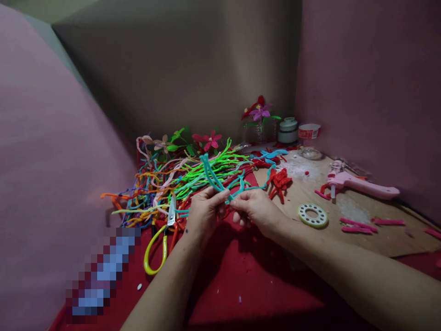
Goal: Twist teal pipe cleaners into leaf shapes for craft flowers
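The left hand [205, 207] and right hand [254, 207] pinch teal fuzzy stems [211, 174] above the red table [255, 280], though which strand each grips is hard to make out. Beyond spreads a multicoloured stem pile [188, 180], yellow-handled scissors [170, 217] at its near edge; rightward lies a pink glue gun [368, 186].

Beyond the fingers [218, 198] rises a plain grey-brown wall [172, 69], dim except for a soft, paler band of light [243, 46] running down it above and slightly right of them, while a pale greenish strip [65, 7] shows far up to their left. A mauve wall [372, 92] closes off the space to their right, and a lighter pinkish-lilac surface [51, 138] slants in on their left. Below and nearer than the fingers spreads a deep red work surface [241, 276], darkened by shadow just beneath them.
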